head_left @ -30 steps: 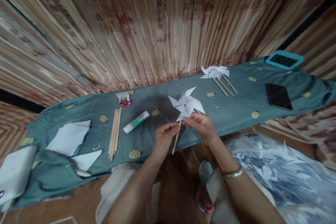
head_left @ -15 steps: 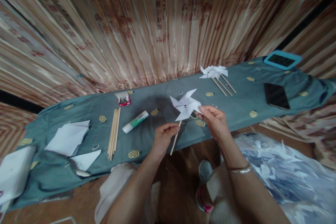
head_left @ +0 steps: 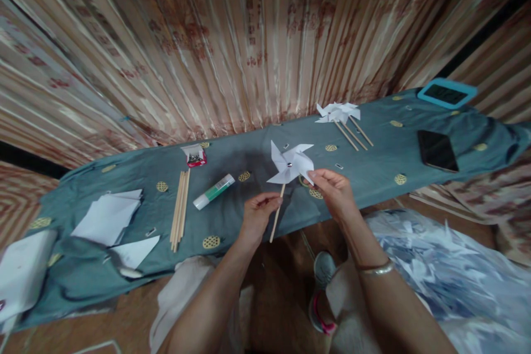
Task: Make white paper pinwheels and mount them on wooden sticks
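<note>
A white paper pinwheel (head_left: 290, 164) with a metal pin at its centre stands on a thin wooden stick (head_left: 277, 215) above the table's near edge. My left hand (head_left: 258, 214) is closed around the stick just below the wheel. My right hand (head_left: 335, 193) pinches the lower right blade of the pinwheel between thumb and fingers. A metal bangle sits on my right wrist.
On the blue-grey cloth (head_left: 373, 171) lie a glue stick (head_left: 214, 192), a bundle of wooden sticks (head_left: 181, 210), a small red box of pins (head_left: 194, 156), white paper sheets (head_left: 108, 217), finished pinwheels (head_left: 338, 114), a dark phone (head_left: 437, 151) and a blue-framed tablet (head_left: 447, 93). Paper scraps fill a bag (head_left: 440, 265) at lower right.
My right hand left the stick's top and moved to the pinwheel's right blade. The wheel has turned, so its blades point differently. My left hand keeps its hold on the stick.
</note>
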Tool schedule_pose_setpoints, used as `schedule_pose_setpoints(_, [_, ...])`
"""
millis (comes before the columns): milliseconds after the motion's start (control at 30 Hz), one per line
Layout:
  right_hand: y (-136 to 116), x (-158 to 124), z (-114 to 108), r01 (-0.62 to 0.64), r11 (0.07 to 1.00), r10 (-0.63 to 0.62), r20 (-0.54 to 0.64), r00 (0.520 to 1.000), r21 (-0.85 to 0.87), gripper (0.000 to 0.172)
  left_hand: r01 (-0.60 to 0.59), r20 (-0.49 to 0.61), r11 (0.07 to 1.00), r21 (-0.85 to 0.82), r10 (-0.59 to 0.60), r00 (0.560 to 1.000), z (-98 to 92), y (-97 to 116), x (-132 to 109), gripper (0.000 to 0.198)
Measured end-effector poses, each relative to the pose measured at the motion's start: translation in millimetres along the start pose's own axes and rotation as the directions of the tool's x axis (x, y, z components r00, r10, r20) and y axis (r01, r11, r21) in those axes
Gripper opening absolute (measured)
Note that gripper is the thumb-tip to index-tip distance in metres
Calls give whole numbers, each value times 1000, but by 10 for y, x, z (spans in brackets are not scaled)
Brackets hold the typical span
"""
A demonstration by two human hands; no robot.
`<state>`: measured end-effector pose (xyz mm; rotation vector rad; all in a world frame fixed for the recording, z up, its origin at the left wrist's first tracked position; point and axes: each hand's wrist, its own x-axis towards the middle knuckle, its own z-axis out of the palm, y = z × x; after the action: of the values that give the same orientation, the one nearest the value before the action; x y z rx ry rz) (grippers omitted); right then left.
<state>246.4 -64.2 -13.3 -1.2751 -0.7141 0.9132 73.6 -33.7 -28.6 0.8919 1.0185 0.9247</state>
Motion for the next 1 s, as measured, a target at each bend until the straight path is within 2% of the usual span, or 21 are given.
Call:
schedule_pose_setpoints(167, [-2,11,23,-17,996,16,14,1000,90,37,8,5,1000,12,-8,1000,4,22,-13,18])
schedule_pose_setpoints(367, [-44,77,54,-67,967,63,24,998,244,49,26,95,997,67,-33,995,-5,48,-41,22])
schedule_pose_setpoints(500, [-44,65,44,-96,964,90,34,995,247,41,78,123,996,37,-82,989,0,73,-72,27])
schedule_pose_setpoints(633, [-69,7,68,-139,969,118,112,987,205,31,111,114,993,29,-114,987,7,95,-88,30])
schedule_pose_setpoints(767, [-77,-14,113,-147,971,121,144,982,189,32,88,126,996,21,-90,988,-7,88,-73,27])
schedule_pose_setpoints(1000, [9,25,137,-136,977,122,94,988,164,33,26,99,999,40,-30,995,-49,56,-34,21])
